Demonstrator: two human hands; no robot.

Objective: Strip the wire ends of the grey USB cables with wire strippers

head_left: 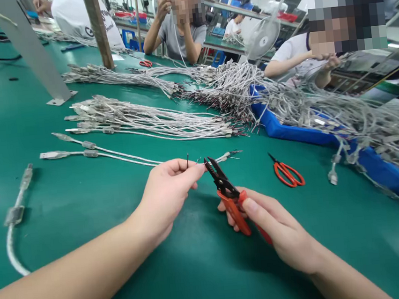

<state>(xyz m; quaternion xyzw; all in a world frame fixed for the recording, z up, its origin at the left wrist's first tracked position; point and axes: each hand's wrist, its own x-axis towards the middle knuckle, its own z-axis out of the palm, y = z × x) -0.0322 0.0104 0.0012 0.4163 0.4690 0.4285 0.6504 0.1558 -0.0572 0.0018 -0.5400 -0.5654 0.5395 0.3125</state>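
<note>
My left hand (168,190) is pinched shut on the stripped end of a grey USB cable (115,154), whose thin wire tips stick up past my fingertips. My right hand (274,229) grips red-handled wire strippers (230,196); their black jaws stand slightly apart just right of the wire tips. A second grey cable (79,142) lies parallel behind the first on the green table (67,209).
A bundle of grey cables (147,119) lies behind my hands, and a big tangled heap (322,109) rests on blue cloth (289,129) at right. Red scissors (288,174) lie near the heap. A loose cable (15,216) is at left. Three other people work across the table.
</note>
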